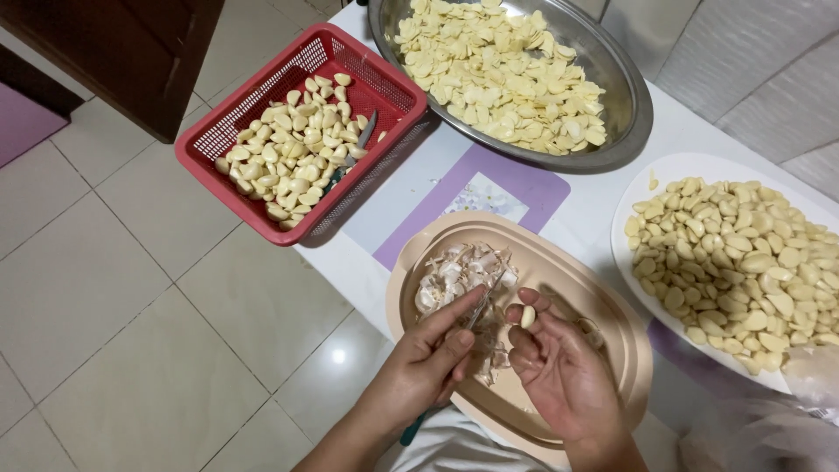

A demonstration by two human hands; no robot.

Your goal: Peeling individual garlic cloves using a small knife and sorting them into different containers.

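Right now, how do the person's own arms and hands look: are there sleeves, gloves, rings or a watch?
Both forearms are bare, with no sleeves in view. The left hand and the right hand wear no gloves. No ring, watch or bracelet shows on either. The fingernails look short and unpainted.

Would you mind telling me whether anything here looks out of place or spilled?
Two small things: a knife lies buried among the peeled cloves in the red basket, which overhangs the table edge, and one stray clove piece sits on the white tray's rim.

One basket (229,114), one bowl (631,87), two trays (612,323).
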